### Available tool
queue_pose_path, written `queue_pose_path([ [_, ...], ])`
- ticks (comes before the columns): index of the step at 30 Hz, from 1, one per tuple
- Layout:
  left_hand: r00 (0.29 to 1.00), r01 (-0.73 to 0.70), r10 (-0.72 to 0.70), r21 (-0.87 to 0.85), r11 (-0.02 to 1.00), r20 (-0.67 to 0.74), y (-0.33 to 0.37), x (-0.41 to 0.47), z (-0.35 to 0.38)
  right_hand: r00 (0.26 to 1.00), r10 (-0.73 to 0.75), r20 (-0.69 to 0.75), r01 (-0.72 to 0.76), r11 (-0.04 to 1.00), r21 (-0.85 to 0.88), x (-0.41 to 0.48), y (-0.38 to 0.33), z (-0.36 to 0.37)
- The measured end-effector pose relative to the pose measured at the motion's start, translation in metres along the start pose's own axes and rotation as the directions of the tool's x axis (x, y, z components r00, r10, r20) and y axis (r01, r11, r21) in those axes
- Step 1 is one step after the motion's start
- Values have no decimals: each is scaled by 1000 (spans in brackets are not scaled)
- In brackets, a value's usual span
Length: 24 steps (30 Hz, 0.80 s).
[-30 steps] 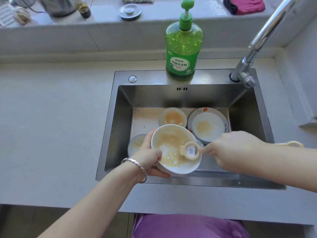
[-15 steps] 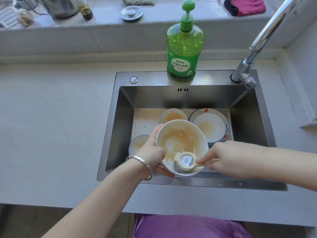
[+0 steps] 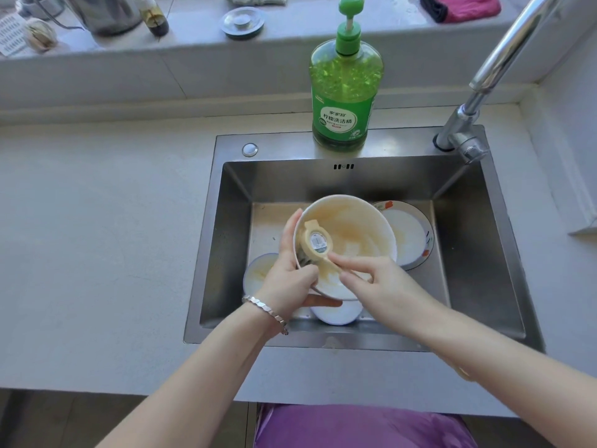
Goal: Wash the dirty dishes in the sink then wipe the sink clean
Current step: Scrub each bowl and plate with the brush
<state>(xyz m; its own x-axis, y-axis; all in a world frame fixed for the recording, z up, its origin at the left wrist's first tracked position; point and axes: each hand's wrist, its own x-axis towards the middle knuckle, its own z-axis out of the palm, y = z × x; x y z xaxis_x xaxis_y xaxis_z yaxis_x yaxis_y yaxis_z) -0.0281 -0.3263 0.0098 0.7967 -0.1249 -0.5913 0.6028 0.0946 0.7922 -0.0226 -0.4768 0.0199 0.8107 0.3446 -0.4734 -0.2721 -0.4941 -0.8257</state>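
Fingers (image 3: 323, 300) of the left hand (image 3: 287, 279) clasp the tilted bowl (image 3: 355, 234); right hand (image 3: 381, 286) pinches the brush (image 3: 316, 242) handle.

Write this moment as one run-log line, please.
step: scrubbing | left hand: grips soiled bowl by rim | right hand: holds dish brush inside bowl | sink: patterned plate and small bowl wait

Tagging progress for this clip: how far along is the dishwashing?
Done: nothing looks clean yet. In hand: left hand grips the big bowl, streaked with yellow residue, tilted over the sink; right hand holds the brush against its inside. Left: the flowered plate, the small bowl and a white dish below, then wiping the stained sink floor.
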Motion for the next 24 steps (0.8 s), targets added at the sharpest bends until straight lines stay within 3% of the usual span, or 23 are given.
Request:
queue_pose_path([
  [3,999,-51,51,-26,998,-7,8,0,-13,973,86,213,-107,990,92,-10,4,-15],
  [7,999,-38,37,27,999,29,4,-6,-27,892,265,367,-263,963,-58,-15,6,-52],
  [11,995,-47,37,110,993,93,-9,-9,-16,862,300,408,-285,954,-99,-5,-2,-50],
  [16,999,-45,44,45,998,9,-7,-7,-30,796,329,508,-355,934,-47,-13,2,-61],
  [20,1000,-24,22,153,988,13,-12,-8,-31,817,342,464,-257,936,-239,-11,2,-67],
  [24,998,-54,56,190,980,-5,-15,-5,-25,824,291,486,-198,952,-233,-4,-1,-55],
])
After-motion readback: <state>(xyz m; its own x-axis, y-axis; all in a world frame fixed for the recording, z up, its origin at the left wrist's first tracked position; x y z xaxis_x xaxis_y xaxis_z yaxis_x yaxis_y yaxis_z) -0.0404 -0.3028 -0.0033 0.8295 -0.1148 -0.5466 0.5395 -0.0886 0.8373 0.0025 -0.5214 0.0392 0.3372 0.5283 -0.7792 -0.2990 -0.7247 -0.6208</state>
